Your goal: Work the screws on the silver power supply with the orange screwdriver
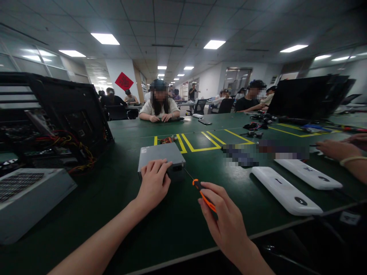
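Observation:
A grey metal computer power supply unit [163, 151] lies on the green table, with a bundle of coloured wires [168, 139] behind it. Over its top and near edge rests my left hand [153, 185], fingers slightly bent and thumb toward the near side, holding the unit. My right hand [226, 214] is closed around the orange and black handle of a screwdriver [197, 184]. The screwdriver's shaft points up and left, its tip at the unit's right edge beside the power socket. Whether the tip sits in a screw is too small to tell.
An opened black computer case [100, 114] and another grey metal box [54, 183] stand left. Two white devices [282, 191] lie right, near a co-worker's hand [338, 147]. Yellow tape [200, 149] marks the green table [129, 131]. A person [160, 107] sits opposite.

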Tool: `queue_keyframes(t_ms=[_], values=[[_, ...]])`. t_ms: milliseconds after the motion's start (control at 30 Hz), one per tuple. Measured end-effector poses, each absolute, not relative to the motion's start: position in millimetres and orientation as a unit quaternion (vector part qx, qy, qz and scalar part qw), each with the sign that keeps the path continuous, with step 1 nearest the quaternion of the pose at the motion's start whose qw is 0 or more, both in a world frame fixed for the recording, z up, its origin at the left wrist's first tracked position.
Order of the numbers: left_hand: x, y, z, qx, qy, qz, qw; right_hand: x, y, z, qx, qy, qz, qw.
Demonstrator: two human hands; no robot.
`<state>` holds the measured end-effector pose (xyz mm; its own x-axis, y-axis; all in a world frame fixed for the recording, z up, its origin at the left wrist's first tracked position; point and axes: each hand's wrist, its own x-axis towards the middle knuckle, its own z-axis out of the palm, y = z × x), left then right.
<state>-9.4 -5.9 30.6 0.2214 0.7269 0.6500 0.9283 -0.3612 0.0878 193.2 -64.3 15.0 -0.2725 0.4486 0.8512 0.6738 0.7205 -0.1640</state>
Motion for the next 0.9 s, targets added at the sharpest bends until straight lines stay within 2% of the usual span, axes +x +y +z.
queue_keyframes(t_ms=[400,533,667,900], values=[[-8.6,-7.0,28.9,-0.763,-0.530,-0.324,0.179,192.6,-70.8,19.8,-0.329,-0.785,-0.148,0.503],[-9.7,-5.9,29.4,-0.765,-0.530,-0.321,0.175,189.7,-77.9,24.6,-0.358,-0.797,-0.122,0.470],[-10.4,-6.2,30.7,-0.768,-0.530,-0.319,0.165,190.1,-83.4,29.0,-0.371,-0.820,-0.155,0.408],[-10.3,-5.7,32.8,-0.771,-0.532,-0.311,0.160,195.3,-80.4,25.3,-0.412,-0.797,-0.147,0.417]])
